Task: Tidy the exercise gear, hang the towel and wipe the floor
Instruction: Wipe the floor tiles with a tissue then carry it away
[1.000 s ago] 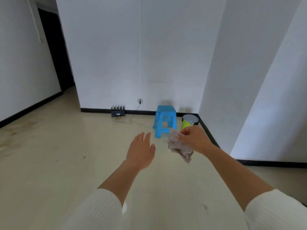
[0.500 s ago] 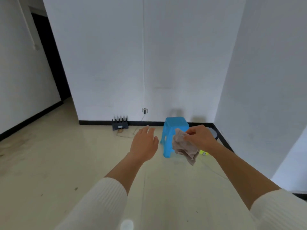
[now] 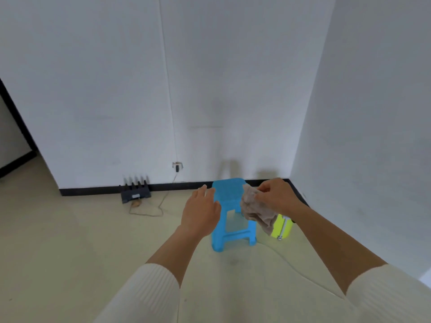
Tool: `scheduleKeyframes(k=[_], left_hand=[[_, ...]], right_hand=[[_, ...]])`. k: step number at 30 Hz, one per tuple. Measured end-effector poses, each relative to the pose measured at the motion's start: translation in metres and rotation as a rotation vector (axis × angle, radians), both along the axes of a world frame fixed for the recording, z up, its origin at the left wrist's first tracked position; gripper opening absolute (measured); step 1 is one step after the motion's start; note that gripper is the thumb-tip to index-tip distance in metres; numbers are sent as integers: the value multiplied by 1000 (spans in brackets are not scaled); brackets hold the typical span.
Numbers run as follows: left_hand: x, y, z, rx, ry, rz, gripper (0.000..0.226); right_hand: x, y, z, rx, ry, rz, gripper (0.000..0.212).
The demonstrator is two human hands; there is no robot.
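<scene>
A crumpled beige-grey cloth [image 3: 255, 209] hangs from my right hand [image 3: 277, 197], which pinches its top edge in front of me. To the left of the cloth my left hand [image 3: 201, 212] is held out flat, palm down, fingers apart, holding nothing. Both hands hover above the pale floor [image 3: 70, 241], just in front of a blue plastic stool [image 3: 229, 194]. Both forearms are bare below white ribbed sleeves.
A yellow-green bin [image 3: 283, 227] stands right of the stool, partly behind the cloth. A black router [image 3: 135, 192] with a trailing cable [image 3: 149, 212] sits at the black skirting. White walls form a corner at the right. A dark doorway opens at far left.
I have come closer to the stool and the wall corner, which now look larger. Both hands stay out in front; the cloth stays in my right hand.
</scene>
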State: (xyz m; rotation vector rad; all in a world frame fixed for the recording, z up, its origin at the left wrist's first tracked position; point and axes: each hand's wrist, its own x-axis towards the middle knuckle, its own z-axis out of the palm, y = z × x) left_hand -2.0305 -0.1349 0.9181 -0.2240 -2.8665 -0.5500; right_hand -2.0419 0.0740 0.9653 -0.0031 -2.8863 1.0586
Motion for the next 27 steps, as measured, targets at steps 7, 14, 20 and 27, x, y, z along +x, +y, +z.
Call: scheduleKeyframes(k=[7, 14, 20, 27], left_hand=[[-178, 37, -18, 91, -11, 92, 45], [-334, 42, -48, 20, -55, 154, 45], [-485, 30, -102, 11, -120, 153, 45], [-632, 29, -191, 41, -330, 121, 47]], right_hand=[[-190, 38, -16, -21, -94, 27, 14], [-357, 41, -45, -39, -129, 14, 22], [-506, 34, -107, 18, -202, 29, 15], [-648, 22, -200, -32, -318, -97, 29]])
